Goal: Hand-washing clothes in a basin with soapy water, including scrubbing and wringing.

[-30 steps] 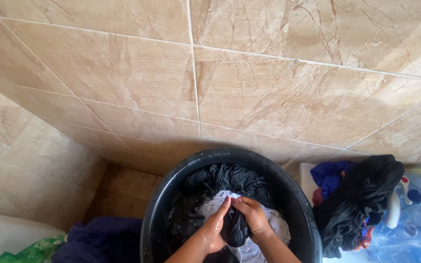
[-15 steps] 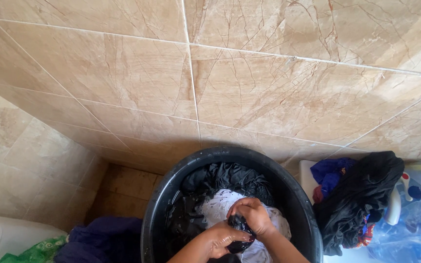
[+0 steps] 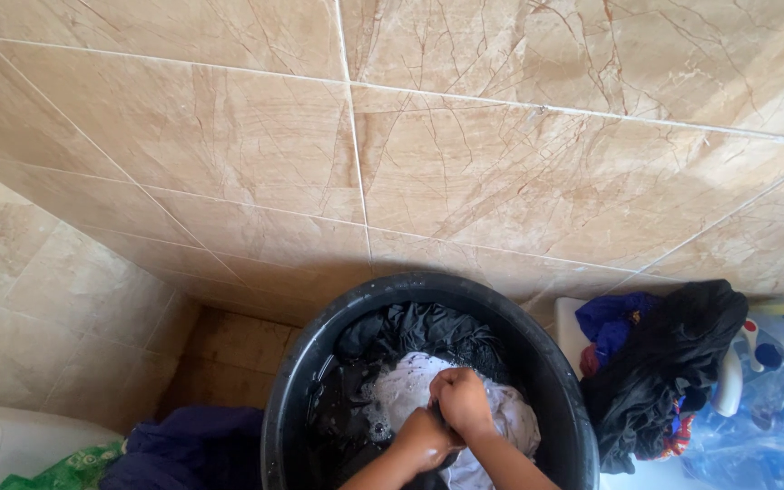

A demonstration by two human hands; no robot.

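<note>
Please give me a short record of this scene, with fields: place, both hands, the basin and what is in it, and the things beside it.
place: tiled wall corner
left hand: closed on dark cloth
right hand: closed on the same dark cloth, touching the left hand
basin: black, round, holds soapy water, dark clothes, white cloth
right of basin: black and blue clothes pile
left of basin: dark blue cloth, green cloth

A home bathroom or wash area, used for hand laundry. Glossy beige marble-look tiles cover the walls and meet in a corner at the left. A black plastic basin holds wet clothes and suds. More clothes are heaped to its right, a dark blue cloth to its left.
</note>
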